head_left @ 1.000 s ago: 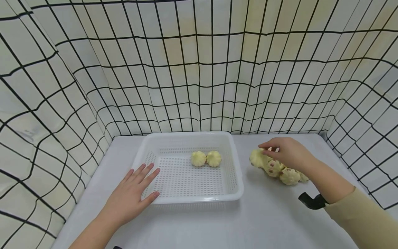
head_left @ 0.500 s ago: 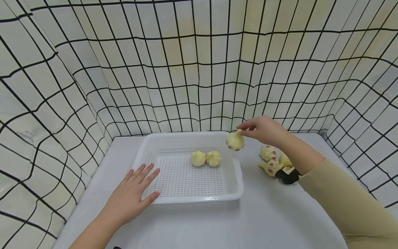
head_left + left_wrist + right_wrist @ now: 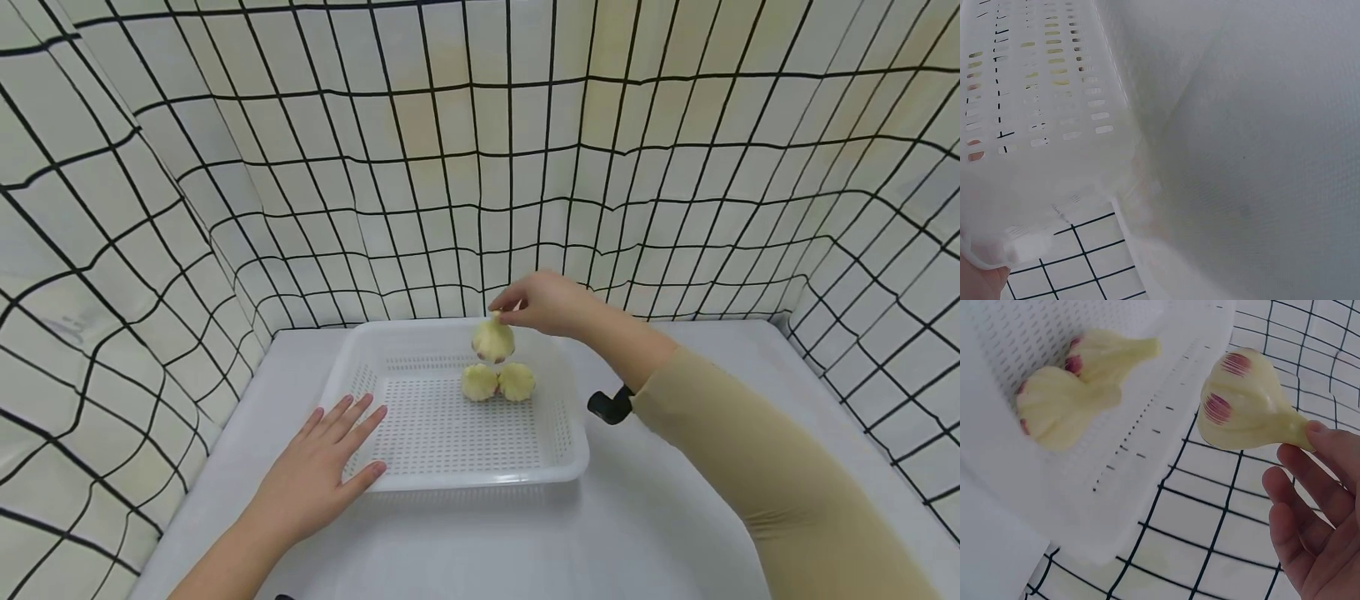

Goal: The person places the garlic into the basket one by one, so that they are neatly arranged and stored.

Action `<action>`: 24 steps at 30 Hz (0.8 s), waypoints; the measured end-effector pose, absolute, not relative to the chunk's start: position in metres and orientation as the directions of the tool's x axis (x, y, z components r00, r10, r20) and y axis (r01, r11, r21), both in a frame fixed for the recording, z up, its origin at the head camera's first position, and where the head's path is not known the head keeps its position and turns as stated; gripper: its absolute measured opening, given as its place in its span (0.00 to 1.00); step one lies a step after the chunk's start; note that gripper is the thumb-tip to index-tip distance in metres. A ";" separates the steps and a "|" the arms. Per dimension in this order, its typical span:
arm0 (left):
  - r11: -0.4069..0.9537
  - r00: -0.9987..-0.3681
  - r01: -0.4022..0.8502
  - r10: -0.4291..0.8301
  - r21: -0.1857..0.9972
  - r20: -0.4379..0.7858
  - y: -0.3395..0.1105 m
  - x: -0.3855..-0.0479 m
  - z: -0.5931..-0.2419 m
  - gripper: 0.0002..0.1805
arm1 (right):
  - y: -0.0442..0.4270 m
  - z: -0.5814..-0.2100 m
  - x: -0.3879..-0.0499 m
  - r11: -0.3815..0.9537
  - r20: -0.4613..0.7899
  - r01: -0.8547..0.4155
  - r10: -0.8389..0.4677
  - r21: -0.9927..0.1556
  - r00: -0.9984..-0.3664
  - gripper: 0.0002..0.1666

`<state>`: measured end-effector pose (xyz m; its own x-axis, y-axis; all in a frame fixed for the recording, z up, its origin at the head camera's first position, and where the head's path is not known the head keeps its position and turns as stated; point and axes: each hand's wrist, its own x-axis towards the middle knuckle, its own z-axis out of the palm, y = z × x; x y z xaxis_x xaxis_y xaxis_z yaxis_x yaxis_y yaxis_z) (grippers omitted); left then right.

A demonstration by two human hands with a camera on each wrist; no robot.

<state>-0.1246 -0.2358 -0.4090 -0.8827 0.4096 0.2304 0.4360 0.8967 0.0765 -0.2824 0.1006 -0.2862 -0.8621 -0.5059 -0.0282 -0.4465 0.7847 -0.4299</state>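
Note:
My right hand (image 3: 551, 304) pinches a garlic bulb (image 3: 493, 340) by its stem above the far part of the white plastic basket (image 3: 465, 481). In the right wrist view this garlic bulb (image 3: 1241, 403) shows purple-red patches, with thumb and fingertips on the stem. Two other garlic bulbs, a left one (image 3: 478, 382) and a right one (image 3: 517, 382), sit side by side on the basket floor. My left hand (image 3: 315, 471) lies with spread, straight fingers at the basket's left rim. The left wrist view shows mostly the slotted basket wall (image 3: 1035, 169) and a bit of hand.
A black grid net (image 3: 510, 200) over white sheeting rises behind and on both sides. The basket stands on a white tabletop (image 3: 480, 550). A black device (image 3: 611, 407) sits at the right wrist. The right sleeve (image 3: 735, 450) hides part of the table's right side.
My right hand took a garlic bulb from the pile on the right, lifted it and carried it left over the basket. The sleeve now covers that pile. My left hand has stayed put.

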 end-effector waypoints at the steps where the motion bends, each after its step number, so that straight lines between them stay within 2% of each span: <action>1: 0.896 -0.882 0.436 0.409 0.078 0.233 -0.236 -0.125 -0.409 0.38 | 0.095 -0.287 -0.284 0.781 -0.026 -0.462 -0.520 -0.420 -0.854 0.15; 13: 0.893 -0.874 0.444 0.412 0.078 0.258 -0.236 -0.126 -0.411 0.38 | 0.036 -0.303 -0.302 0.740 -0.081 -0.615 -0.655 -0.271 -0.752 0.13; 24: 0.897 -0.882 0.435 0.408 0.076 0.235 -0.238 -0.127 -0.413 0.38 | 0.006 -0.319 -0.310 0.718 -0.133 -0.668 -0.694 -0.196 -0.707 0.13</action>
<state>-0.1269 -0.2384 -0.4126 -0.8822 0.4078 0.2353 0.4350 0.8972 0.0762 -0.3097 0.0057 -0.3193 -0.7072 -0.6943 -0.1335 -0.6679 0.7180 -0.1958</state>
